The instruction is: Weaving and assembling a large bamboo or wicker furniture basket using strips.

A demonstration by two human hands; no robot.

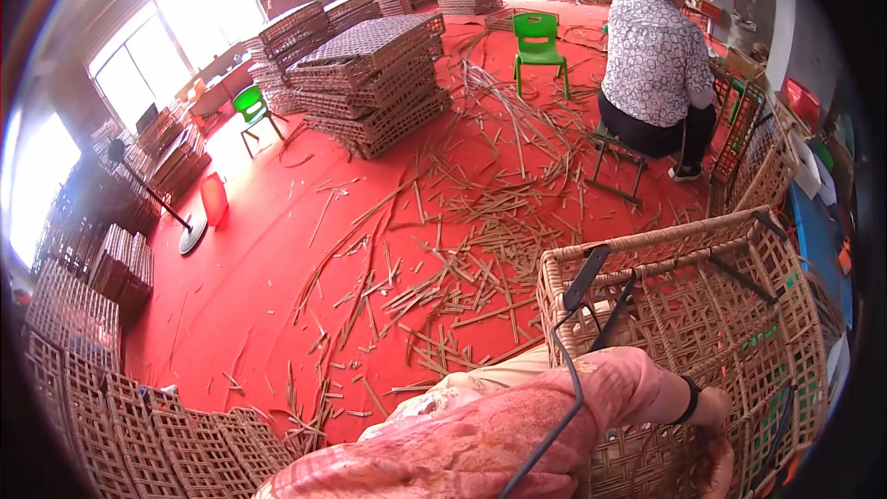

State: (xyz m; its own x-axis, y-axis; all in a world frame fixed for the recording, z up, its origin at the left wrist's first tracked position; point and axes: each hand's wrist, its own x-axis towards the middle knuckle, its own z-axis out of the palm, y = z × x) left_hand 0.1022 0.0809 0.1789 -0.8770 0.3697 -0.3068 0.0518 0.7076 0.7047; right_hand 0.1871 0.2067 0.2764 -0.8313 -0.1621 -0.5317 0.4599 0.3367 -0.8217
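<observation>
A large woven rattan frame [684, 314], shaped like a shallow basket with a thick wrapped rim and dark metal bars, stands tilted in front of me on the right. My left arm, in a pink sleeve with a black band at the wrist, reaches across it. My left hand [710, 407] is against the open weave inside the frame, its fingers turned out of sight. Just below it, near the lower edge, part of my right hand [720, 469] shows with curled fingers close to the weave. What it holds is hidden.
Cut rattan strips [490, 240] litter the red floor [231, 314]. Woven panels [148, 434] stand at the lower left, and stacked rattan frames [374, 83] rise farther back. A co-worker [656, 60] sits ahead right. Green chairs [538, 42] and a pedestal fan [192, 233] stand about.
</observation>
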